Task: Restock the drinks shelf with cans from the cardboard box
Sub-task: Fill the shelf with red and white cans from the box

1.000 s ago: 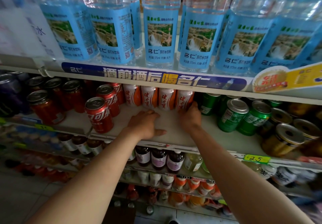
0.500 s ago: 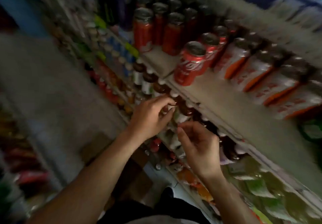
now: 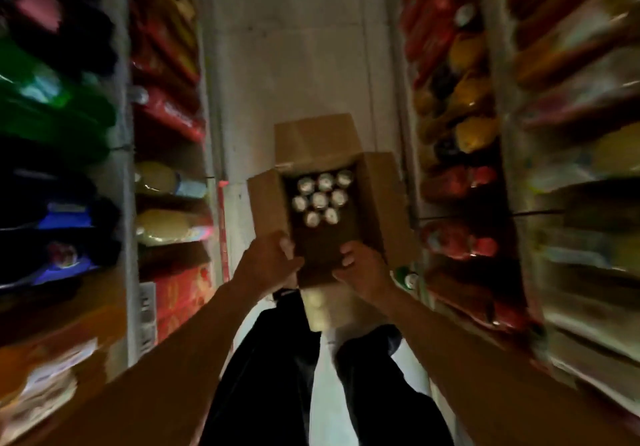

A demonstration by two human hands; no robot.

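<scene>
An open cardboard box [image 3: 379,196] stands on the aisle floor below me, its flaps folded out. Several cans [image 3: 320,199] with silver tops stand upright in its far half; the near half is dark and bare. My left hand [image 3: 272,262] hovers over the box's near left corner, fingers loosely curled, with nothing visible in it. My right hand [image 3: 362,270] hangs over the near edge beside it, fingers also loosely curled and holding nothing I can make out. The picture is blurred by motion.
Stocked shelves line both sides of the narrow aisle: bottles and red packs on the left [image 3: 166,109], red and yellow bottles on the right [image 3: 460,126]. Pale floor [image 3: 298,64] stretches beyond the box. My dark-trousered legs [image 3: 277,359] are just behind it.
My view has swung from the can shelf down to the floor. Both hands have left the shelf and dropped to the near end of the box.
</scene>
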